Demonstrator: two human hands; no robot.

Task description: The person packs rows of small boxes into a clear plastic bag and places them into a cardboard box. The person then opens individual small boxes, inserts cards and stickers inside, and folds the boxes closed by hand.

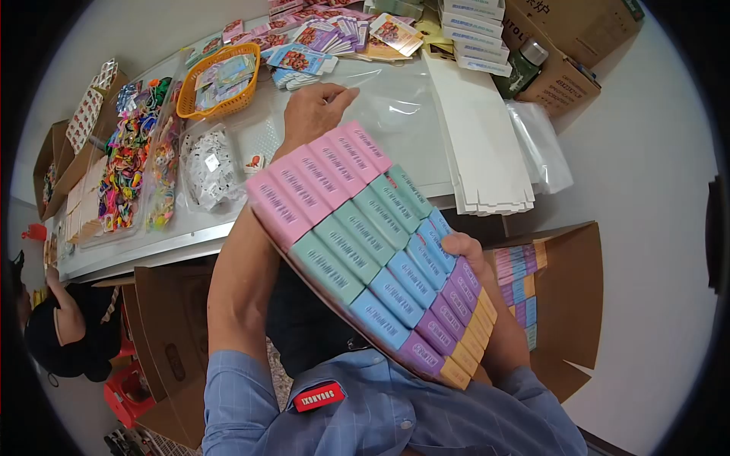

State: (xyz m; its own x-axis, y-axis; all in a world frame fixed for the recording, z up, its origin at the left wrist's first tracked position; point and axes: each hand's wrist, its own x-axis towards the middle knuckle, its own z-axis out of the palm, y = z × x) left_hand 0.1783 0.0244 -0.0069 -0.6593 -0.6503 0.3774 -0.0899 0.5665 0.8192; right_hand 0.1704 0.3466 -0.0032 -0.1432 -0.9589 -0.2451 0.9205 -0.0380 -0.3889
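My right hand (465, 251) grips the edge of a tilted block of small boxes (372, 220), held in front of my chest. The boxes stand in colour rows of pink, green, blue, purple and yellow, each with printed lettering. A thin brown tray edge shows under the block's lower left side. My left hand (315, 112) is over the table behind the block, its fingers curled and closed beside a clear plastic sheet (395, 102). Whether those fingers pinch the plastic is hidden.
On the table (190, 247) are an orange basket (182, 102) of packets, bags of colourful bands (137, 159) and printed cards (327, 34). White flat cartons (479, 137) lie at right. An open carton (570, 296) holds more boxes. Another person (68, 327) sits at left.
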